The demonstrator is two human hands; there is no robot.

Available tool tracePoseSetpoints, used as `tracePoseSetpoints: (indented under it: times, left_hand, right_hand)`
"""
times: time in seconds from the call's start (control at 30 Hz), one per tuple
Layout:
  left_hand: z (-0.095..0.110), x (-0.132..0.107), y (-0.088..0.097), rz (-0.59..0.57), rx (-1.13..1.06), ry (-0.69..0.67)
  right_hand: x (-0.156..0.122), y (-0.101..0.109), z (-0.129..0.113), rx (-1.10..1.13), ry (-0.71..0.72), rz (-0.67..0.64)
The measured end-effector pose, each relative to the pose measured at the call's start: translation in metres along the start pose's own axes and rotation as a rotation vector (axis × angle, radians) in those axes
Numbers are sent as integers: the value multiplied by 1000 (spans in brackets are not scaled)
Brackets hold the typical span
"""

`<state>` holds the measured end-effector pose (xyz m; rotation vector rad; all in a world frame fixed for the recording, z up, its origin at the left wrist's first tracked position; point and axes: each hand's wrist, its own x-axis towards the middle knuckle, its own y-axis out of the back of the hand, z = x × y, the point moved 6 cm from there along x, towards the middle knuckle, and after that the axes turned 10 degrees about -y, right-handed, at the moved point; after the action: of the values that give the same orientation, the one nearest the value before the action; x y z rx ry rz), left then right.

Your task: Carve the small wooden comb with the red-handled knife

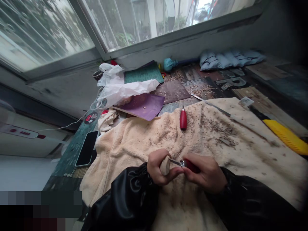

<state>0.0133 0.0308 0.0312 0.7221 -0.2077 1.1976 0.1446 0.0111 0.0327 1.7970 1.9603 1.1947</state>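
Observation:
My left hand (157,168) is closed around a small pale piece of wood (165,166). In my right hand (204,171) is a carving knife (191,166) with a red handle, and its metal blade points left against the wood. My two thumbs come close together below the blade. Under both hands lies a beige towel (125,141) strewn with wood shavings (218,126). A second red-handled carving tool (183,119) rests on the towel beyond my hands, its tip facing away.
A phone (87,148) lies at the left table edge. Behind the towel are a purple sheet (146,106), a white plastic bag (130,89) and a green board (144,74). A long thin metal tool (216,108) and a yellow-handled tool (286,134) lie on the right.

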Motion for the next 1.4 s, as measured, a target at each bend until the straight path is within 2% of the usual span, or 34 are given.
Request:
tracePoseSetpoints:
  times: [0.1, 0.17, 0.4, 0.63, 0.83, 0.93, 1.03, 1.27, 1.33, 1.4]
  left_hand:
    - [-4, -1, 0, -38, -51, 0]
    - [-5, -1, 0, -31, -53, -15]
    - [-3, -4, 0, 49, 15, -65]
    - [3, -2, -2, 47, 103, -78]
    - [-2, -2, -2, 17, 26, -35]
    - [-3, 0, -1, 36, 39, -15]
    - [-5, 1, -1, 21, 54, -7]
    - [-12, -3, -2, -14, 53, 0]
    - [-13, -3, -2, -30, 51, 0]
    - [-14, -2, -3, -49, 64, 13]
  right_hand:
    - [0, -5, -3, 38, 19, -83]
    - [-1, -6, -4, 29, 8, -82]
    - [-2, -7, -1, -31, -8, -18]
    - [0, 0, 2, -88, 25, 170]
    - [-2, 3, -7, -34, 140, 123]
    - [0, 5, -6, -49, 150, 180]
    - [2, 7, 0, -71, 104, 234]
    - [3, 7, 9, -14, 29, 225]
    - [4, 5, 15, 60, -72, 200]
    - [5, -1, 26, 218, -238, 122]
